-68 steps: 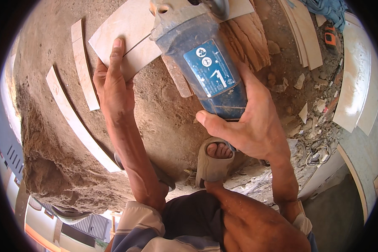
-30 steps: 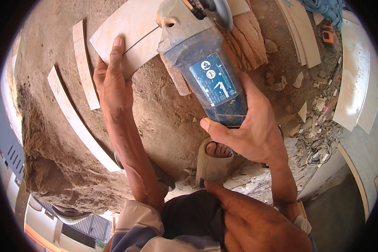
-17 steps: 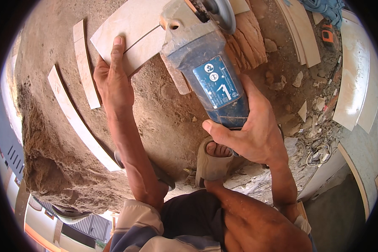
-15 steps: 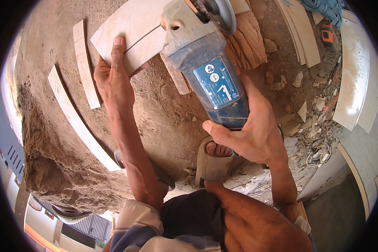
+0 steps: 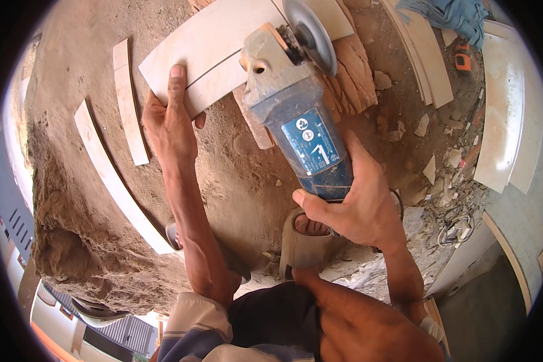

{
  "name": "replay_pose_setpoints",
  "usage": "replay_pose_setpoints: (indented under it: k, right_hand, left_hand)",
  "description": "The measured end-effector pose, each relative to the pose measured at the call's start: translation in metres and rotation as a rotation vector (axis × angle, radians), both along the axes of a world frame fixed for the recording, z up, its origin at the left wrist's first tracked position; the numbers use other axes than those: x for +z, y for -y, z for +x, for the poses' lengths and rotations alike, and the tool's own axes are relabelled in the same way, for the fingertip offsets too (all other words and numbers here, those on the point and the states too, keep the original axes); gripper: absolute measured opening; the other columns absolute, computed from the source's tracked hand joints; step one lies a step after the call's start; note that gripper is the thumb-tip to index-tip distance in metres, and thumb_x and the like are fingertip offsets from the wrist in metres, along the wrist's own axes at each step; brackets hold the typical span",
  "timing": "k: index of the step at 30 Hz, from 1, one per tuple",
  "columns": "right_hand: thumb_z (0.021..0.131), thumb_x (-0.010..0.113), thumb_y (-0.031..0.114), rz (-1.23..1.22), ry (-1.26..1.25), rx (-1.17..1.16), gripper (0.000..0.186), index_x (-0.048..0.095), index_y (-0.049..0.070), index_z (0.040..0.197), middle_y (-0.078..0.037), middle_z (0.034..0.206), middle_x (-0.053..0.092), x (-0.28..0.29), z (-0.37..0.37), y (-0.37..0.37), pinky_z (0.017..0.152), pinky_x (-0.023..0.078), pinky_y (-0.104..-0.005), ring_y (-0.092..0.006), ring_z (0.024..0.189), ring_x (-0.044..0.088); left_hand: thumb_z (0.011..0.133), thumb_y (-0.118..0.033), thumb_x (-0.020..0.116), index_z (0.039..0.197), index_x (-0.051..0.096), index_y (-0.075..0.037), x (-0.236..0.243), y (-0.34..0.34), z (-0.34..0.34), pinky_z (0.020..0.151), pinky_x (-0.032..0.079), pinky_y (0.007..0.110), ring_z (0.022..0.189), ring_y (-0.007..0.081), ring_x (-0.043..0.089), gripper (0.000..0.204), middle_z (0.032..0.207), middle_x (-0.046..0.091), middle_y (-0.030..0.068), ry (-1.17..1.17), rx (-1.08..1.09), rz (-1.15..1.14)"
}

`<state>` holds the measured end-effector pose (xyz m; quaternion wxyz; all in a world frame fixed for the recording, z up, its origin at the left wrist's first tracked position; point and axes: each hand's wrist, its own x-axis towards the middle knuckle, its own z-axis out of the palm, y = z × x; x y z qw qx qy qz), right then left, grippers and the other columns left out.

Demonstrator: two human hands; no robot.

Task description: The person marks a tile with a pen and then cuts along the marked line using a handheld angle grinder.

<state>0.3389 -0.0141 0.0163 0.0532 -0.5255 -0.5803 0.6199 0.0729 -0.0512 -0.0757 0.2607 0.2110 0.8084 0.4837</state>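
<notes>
A blue angle grinder [image 5: 317, 142] with a dusty grey head is gripped around its body by my right hand [image 5: 359, 205]. Its disc [image 5: 311, 37] stands over the far right part of a pale beige tile [image 5: 208, 42]. Along the tile runs a dark straight line, partly hidden behind the grinder's head. My left hand [image 5: 172, 117] holds the tile's near left corner, thumb on top and fingers underneath. Beneath the tile lie rough reddish stone slabs [image 5: 353, 75]. Whether the disc touches the tile I cannot tell.
Narrow tile strips [image 5: 130, 102] lie on the dirt to the left. More tile pieces [image 5: 419, 57] are at the far right, near a blue cloth [image 5: 449, 15] and an orange tape measure [image 5: 463, 58]. Rubble and a coiled cable [image 5: 455, 229] lie on the right. My sandalled foot [image 5: 308, 238] is below the grinder.
The view has shifted slightly, so the tile, grinder and both hands sit a little lower in the picture. More of the disc shows. Both grips stay the same.
</notes>
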Motion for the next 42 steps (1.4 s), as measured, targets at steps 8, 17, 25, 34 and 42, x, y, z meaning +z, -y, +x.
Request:
replay_pose_setpoints:
  k: [8, 17, 25, 34, 42]
  right_hand:
    - [0.078, 0.092, 0.029, 0.049, -0.001, -0.003, 0.066, 0.061, 0.002, 0.129, -0.014, 0.103, 0.071, -0.005, 0.003, 0.005, 0.083, 0.057, -0.0397, -0.0224, 0.089, 0.069]
    - [0.078, 0.092, 0.029, 0.07, -0.005, -0.009, 0.062, 0.062, 0.002, 0.125, -0.013, 0.1, 0.07, -0.005, 0.0, 0.002, 0.081, 0.056, -0.04, -0.0225, 0.087, 0.068]
    - [0.078, 0.091, 0.03, -0.05, 0.007, -0.016, 0.061, 0.061, 0.0, 0.123, -0.013, 0.098, 0.069, 0.002, -0.011, -0.011, 0.081, 0.056, -0.0393, -0.0212, 0.086, 0.068]
    - [0.078, 0.091, 0.03, -0.018, -0.004, 0.006, 0.064, 0.062, -0.001, 0.125, -0.012, 0.102, 0.069, -0.002, -0.015, -0.016, 0.082, 0.057, -0.0384, -0.0206, 0.088, 0.067]
    - [0.079, 0.09, 0.026, -0.05, -0.027, -0.012, 0.059, 0.063, -0.001, 0.125, -0.01, 0.101, 0.07, -0.003, -0.02, -0.019, 0.08, 0.057, -0.036, -0.0178, 0.086, 0.068]
  left_hand:
    - [0.104, -0.052, 0.075, 0.095, 0.072, 0.003, -0.003, 0.0, -0.002, 0.037, 0.045, 0.024, 0.046, 0.0102, 0.058, 0.056, 0.062, 0.064, 0.0048, 0.025, -0.004, 0.005]
    - [0.103, -0.057, 0.073, 0.11, 0.074, 0.002, -0.002, 0.003, -0.006, 0.046, 0.048, 0.024, 0.059, 0.009, 0.062, 0.059, 0.074, 0.066, 0.0027, 0.042, -0.055, -0.027]
    - [0.1, -0.061, 0.075, 0.116, 0.074, 0.004, -0.006, 0.004, -0.006, 0.051, 0.053, 0.024, 0.068, 0.0096, 0.067, 0.067, 0.082, 0.067, 0.003, 0.047, -0.017, -0.07]
    - [0.101, -0.055, 0.076, 0.112, 0.073, 0.005, -0.007, 0.003, -0.005, 0.043, 0.045, 0.021, 0.061, 0.0066, 0.063, 0.061, 0.076, 0.066, 0.0018, 0.053, -0.018, 0.0]
    - [0.102, -0.052, 0.077, 0.097, 0.071, 0.003, -0.009, 0.001, -0.006, 0.038, 0.046, 0.023, 0.049, 0.0091, 0.058, 0.056, 0.064, 0.064, 0.0046, 0.019, -0.023, 0.054]
